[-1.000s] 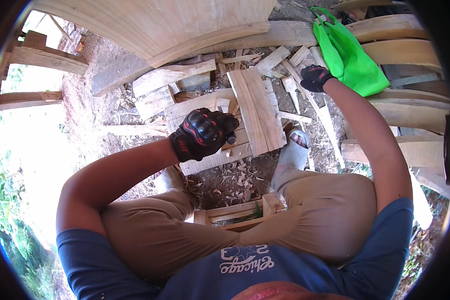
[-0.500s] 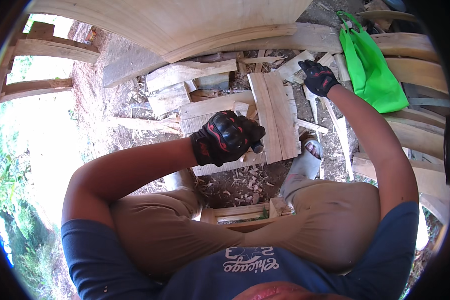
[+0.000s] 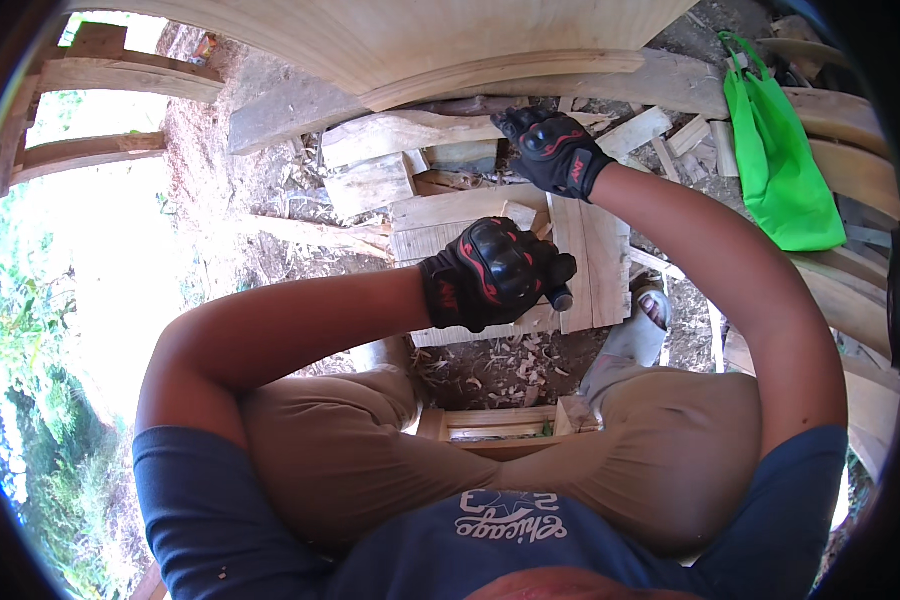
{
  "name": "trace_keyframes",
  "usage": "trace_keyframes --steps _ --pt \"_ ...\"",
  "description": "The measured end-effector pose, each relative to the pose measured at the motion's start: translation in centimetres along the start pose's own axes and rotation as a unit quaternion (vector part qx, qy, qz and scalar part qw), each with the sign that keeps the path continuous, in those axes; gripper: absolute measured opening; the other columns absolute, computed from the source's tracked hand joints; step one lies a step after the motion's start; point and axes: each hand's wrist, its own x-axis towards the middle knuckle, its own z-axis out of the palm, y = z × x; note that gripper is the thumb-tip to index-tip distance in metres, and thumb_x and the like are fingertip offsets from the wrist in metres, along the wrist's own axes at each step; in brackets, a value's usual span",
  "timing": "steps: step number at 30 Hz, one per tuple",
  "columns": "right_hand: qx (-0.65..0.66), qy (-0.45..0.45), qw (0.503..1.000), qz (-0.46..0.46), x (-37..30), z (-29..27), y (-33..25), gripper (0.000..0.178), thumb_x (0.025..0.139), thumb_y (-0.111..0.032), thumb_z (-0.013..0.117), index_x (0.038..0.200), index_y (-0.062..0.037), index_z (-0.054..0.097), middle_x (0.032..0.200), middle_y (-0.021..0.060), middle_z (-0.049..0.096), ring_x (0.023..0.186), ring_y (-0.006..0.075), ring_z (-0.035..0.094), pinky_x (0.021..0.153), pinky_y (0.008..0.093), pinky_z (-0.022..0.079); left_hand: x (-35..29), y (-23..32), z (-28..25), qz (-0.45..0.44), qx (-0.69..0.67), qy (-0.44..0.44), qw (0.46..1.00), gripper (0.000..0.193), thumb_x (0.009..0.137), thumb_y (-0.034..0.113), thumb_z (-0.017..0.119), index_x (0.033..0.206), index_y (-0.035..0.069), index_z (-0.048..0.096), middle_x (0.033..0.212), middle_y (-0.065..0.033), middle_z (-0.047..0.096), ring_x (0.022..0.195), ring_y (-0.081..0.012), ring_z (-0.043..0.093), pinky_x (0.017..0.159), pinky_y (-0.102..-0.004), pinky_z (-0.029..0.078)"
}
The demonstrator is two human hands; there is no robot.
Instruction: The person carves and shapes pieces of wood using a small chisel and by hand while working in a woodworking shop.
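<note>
A dark cylindrical object (image 3: 562,301) is held over the left edge of a pale wooden board (image 3: 600,262); only its rounded end is seen. The board is laid flat, its upper part being hidden.

Your left elbow (image 3: 185,345) bends out to the side, and the left forearm (image 3: 330,302) runs across to your left hand (image 3: 495,270), gloved and curled into a fist, knuckles up. Your right forearm (image 3: 715,240) slants forward and inward; your right hand (image 3: 552,150), also gloved, is the farther forward of the 2, its back up, fingers pointing left, the palm hidden.
</note>
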Motion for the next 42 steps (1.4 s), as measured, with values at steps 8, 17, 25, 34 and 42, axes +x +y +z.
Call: trace_keyframes --steps 8,17,25,34,42 --pt "-0.054 0.021 0.998 0.014 2.7 3.4 0.1 0.068 0.094 -0.023 0.056 0.158 -0.0031 0.045 0.159 0.0227 0.05 0.142 0.0384 0.054 0.117 0.0497 0.046 -0.2 0.3 -0.5 -0.02 -0.025 -0.041 0.999 0.022 0.08 0.011 0.077 0.101 0.006 0.078 0.093 -0.0097 0.076 0.081 -0.0276 0.076 0.07 -0.0384 0.063" --pt "-0.014 -0.043 0.999 0.0 4.3 1.3 -2.4 0.052 0.089 -0.019 0.061 0.139 -0.0028 0.062 0.115 0.0208 0.076 0.105 0.0395 0.074 0.092 0.0533 0.058 -1.7 0.7 -0.5 -0.003 0.024 -0.045 0.999 0.024 0.083 0.019 0.075 0.104 0.01 0.072 0.089 -0.0058 0.067 0.081 -0.0247 0.072 0.067 -0.0378 0.059" --pt "0.2 -0.091 0.972 -0.085 4.3 1.9 -5.1 0.02 0.092 -0.017 0.061 0.087 -0.002 0.073 0.07 0.0154 0.067 0.069 0.0253 0.069 0.068 0.04 0.057 -2.3 1.7 -0.5 -0.052 -0.089 -0.108 0.989 0.02 0.087 0.017 0.07 0.105 0.009 0.075 0.103 -0.009 0.074 0.091 -0.0262 0.075 0.071 -0.0371 0.061" --pt "0.662 -0.189 0.717 0.109 -9.8 -8.6 -6.3 0.031 0.093 -0.028 0.078 0.111 -0.0033 0.07 0.083 0.0034 0.067 0.072 0.0127 0.066 0.063 0.0292 0.056 -8.0 1.8 -1.1 -0.119 -0.03 -0.159 0.98 0.024 0.085 0.017 0.075 0.109 0.01 0.077 0.119 -0.0124 0.075 0.096 -0.0292 0.075 0.081 -0.0416 0.062" --pt "0.406 -0.099 0.907 0.06 -9.6 -11.4 -9.0 0.046 0.093 -0.047 0.076 0.098 -0.0007 0.071 0.076 0.0122 0.07 0.068 0.0195 0.069 0.063 0.0371 0.054 -6.6 3.8 -2.9 -0.283 -0.147 -0.247 0.915 0.042 0.103 0.021 0.062 0.141 0.002 0.062 0.104 -0.0099 0.077 0.086 -0.0214 0.075 0.076 -0.0355 0.061"
